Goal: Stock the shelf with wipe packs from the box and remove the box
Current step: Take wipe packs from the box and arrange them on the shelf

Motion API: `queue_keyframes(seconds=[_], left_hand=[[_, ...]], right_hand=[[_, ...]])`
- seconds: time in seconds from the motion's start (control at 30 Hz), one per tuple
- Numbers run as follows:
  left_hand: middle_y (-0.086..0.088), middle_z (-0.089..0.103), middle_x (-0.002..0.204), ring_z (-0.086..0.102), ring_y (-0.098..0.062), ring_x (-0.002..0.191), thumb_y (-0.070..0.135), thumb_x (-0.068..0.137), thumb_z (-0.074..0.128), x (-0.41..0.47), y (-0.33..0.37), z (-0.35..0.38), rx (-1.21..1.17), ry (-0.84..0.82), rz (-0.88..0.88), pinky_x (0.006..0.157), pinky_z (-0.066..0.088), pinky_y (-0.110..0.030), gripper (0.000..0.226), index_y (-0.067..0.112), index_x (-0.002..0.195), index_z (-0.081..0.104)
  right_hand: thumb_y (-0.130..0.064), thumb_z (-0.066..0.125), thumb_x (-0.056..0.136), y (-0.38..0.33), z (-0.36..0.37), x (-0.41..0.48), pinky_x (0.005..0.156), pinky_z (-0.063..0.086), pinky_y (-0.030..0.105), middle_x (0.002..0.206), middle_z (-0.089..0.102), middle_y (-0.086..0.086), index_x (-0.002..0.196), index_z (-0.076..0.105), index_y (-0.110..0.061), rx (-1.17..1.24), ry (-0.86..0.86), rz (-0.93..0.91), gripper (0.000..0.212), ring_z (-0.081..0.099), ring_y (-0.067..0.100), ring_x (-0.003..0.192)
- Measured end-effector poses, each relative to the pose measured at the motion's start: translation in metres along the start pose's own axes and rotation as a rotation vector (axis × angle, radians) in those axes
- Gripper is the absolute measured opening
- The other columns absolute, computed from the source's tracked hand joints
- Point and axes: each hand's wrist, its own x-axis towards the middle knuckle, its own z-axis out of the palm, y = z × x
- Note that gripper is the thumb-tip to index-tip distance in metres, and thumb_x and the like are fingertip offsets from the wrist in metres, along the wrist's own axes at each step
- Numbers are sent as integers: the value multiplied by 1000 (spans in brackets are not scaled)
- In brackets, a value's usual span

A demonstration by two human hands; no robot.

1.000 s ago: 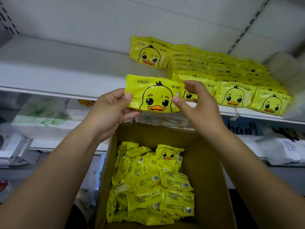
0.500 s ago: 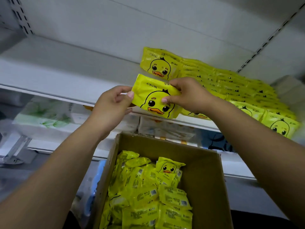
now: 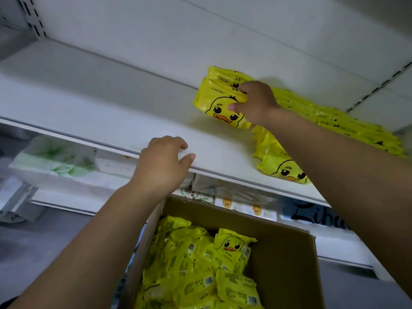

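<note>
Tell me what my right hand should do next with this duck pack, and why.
Probably release it and reach back to the box: the right hand grips the wipe pack, which rests on the shelf before another pack, and the box holds many more.

You can read "CKOK" in black on 2 packs: at the top left of the front pack [image 3: 214, 101] and on the pack behind [image 3: 220, 74] it. The Chinese characters beside it are too blurred to read. A dark sign [image 3: 312, 216] under the shelf [image 3: 111, 121] has script starting "Lib". Barcodes on the box packs [image 3: 236, 291] are too small to read.
</note>
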Motion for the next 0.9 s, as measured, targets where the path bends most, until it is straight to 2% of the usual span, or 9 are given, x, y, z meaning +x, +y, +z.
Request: queue_keyframes(seconds=[0.07, 0.13, 0.37, 0.43, 0.57, 0.63, 0.7, 0.8, 0.9], left_hand=[[-1, 65, 127, 51, -25, 126, 36, 99, 61, 3, 1, 2, 4, 17, 0, 105, 42, -45, 32, 16, 123, 67], [1, 64, 127, 49, -23, 127, 37, 99, 61, 4, 2, 3, 17, 22, 4, 105, 42, -43, 31, 18, 122, 67], [7, 66, 119, 51, -15, 125, 36, 99, 61, 15, -1, 0, -104, 57, -59, 105, 41, -35, 26, 21, 119, 68], [8, 67, 117, 53, -13, 123, 36, 99, 61, 17, -2, -2, -127, 62, -75, 101, 41, -30, 25, 21, 118, 68], [8, 68, 116, 55, -13, 121, 37, 99, 61, 18, -3, -1, -120, 52, -74, 101, 43, -32, 24, 22, 116, 69], [8, 68, 115, 56, -12, 118, 36, 99, 62, 16, -2, 0, -127, 57, -67, 96, 43, -28, 23, 22, 115, 69], [10, 68, 109, 58, -8, 110, 34, 98, 63, 13, 1, -1, -176, 56, -62, 85, 41, -18, 20, 20, 111, 71], [14, 69, 98, 62, -3, 96, 32, 96, 67, 6, 4, 0, -278, 46, -79, 73, 38, -6, 15, 20, 103, 72], [10, 71, 89, 64, -1, 86, 31, 93, 71, -7, 8, -1, -277, 2, -66, 70, 43, -10, 11, 20, 93, 73]], right_hand=[[-35, 81, 82, 6, 3, 12, 97, 45, 40, 129, 48, 14, 126, 66, -12, -108, 21, -12, 52, 44, 31, 125], [-33, 81, 83, 9, 4, 22, 96, 46, 43, 132, 43, 14, 125, 65, -11, -168, 51, -16, 51, 40, 31, 127], [-26, 79, 84, 22, 8, 41, 93, 45, 44, 126, 50, 14, 122, 65, -4, -213, 53, -87, 47, 44, 31, 123], [-26, 80, 82, 22, 8, 39, 94, 43, 43, 125, 51, 14, 126, 63, -7, -202, 59, -100, 50, 44, 33, 124], [-29, 83, 78, 19, 7, 30, 97, 40, 43, 128, 53, 11, 130, 58, -14, -117, 93, -91, 59, 44, 32, 126], [-34, 82, 79, 17, 7, 21, 99, 40, 43, 131, 53, 11, 134, 55, -14, -66, 106, -89, 64, 43, 32, 127], [-37, 81, 81, 16, 4, 9, 100, 39, 42, 134, 52, 11, 137, 52, -12, -40, 133, -81, 68, 42, 33, 127], [-33, 79, 84, 10, 1, -16, 104, 35, 35, 137, 50, 10, 136, 54, -11, 50, 141, -75, 62, 39, 30, 130], [-28, 77, 86, 1, 1, -56, 91, 28, 19, 131, 55, 10, 126, 61, -10, 146, 175, -134, 47, 44, 29, 126]])
